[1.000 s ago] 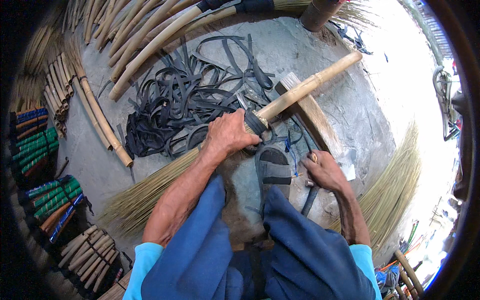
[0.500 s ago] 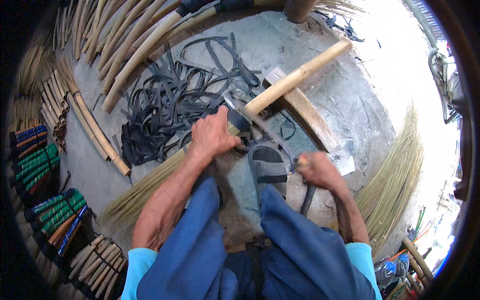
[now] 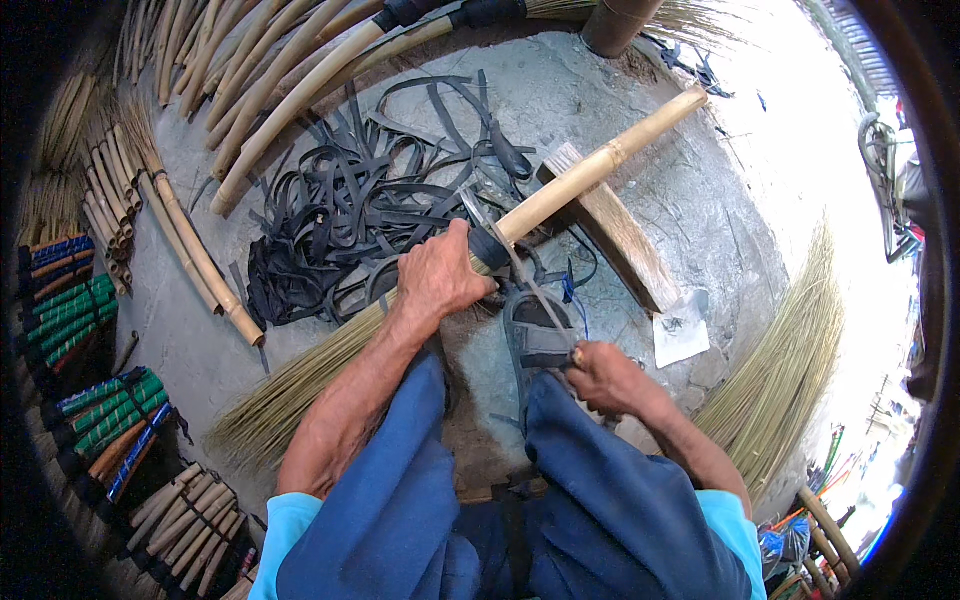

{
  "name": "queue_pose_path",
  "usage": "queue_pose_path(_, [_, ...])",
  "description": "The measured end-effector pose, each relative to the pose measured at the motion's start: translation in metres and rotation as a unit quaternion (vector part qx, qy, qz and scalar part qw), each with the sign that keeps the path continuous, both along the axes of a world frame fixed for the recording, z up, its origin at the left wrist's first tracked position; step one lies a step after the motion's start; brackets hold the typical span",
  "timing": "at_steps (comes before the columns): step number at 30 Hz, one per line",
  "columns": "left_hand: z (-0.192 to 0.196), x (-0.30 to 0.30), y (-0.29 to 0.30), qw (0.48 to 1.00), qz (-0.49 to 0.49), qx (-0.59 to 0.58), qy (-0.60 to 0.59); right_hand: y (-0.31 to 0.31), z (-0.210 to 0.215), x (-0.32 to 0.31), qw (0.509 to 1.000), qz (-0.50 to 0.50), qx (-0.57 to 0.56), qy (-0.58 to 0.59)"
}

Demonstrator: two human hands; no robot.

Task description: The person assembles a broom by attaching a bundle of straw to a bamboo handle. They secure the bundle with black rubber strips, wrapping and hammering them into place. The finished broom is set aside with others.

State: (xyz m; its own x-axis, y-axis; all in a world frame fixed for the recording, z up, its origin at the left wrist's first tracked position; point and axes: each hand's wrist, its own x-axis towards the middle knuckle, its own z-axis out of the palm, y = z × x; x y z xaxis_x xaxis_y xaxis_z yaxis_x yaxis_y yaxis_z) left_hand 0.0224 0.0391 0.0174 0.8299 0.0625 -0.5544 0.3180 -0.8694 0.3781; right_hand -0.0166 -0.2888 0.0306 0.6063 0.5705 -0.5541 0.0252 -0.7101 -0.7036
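A grass broom with a bamboo handle [image 3: 600, 160] lies slantwise before me, its straw head [image 3: 300, 385] toward the lower left. My left hand [image 3: 438, 270] is closed around it just below the black rubber binding [image 3: 488, 246]. In my right hand [image 3: 608, 380], closed on its grip, is a curved knife [image 3: 541, 298] with a long narrow blade. That blade crosses the broom at the binding, its far end beyond the handle. Under the blade, a sandalled foot [image 3: 545, 340] rests on the ground. The handle passes over a wooden block [image 3: 625, 245].
Black rubber strips [image 3: 350, 190] lie heaped beyond my left hand. Curved bamboo poles [image 3: 290, 100] fill the far left, with bundled broom handles [image 3: 105, 420] at the left edge. Loose straw [image 3: 785, 360] lies at right, near a white paper piece [image 3: 682, 328]. A post [image 3: 612, 28] stands at the back.
My right hand has drawn the knife toward me and slightly left, so the blade lies at a steeper slant across the binding. My left hand keeps its grip on the broom.
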Motion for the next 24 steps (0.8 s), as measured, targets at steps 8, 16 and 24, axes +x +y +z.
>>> queue_pose_path(8, [-0.011, -0.015, -0.015, 0.987, -0.034, 0.061, -0.144, 0.017, 0.019, 0.002, 0.999, 0.03, -0.029, -0.029])
queue_pose_path(16, [-0.014, 0.024, 0.016, 0.964, -0.037, -0.229, 0.131, 0.003, 0.015, 0.012, 0.976, -0.13, -0.091, 0.147])
queue_pose_path(24, [-0.029, 0.016, 0.011, 0.987, -0.023, -0.146, 0.066, 0.0, 0.001, -0.021, 0.96, -0.216, -0.036, 0.172])
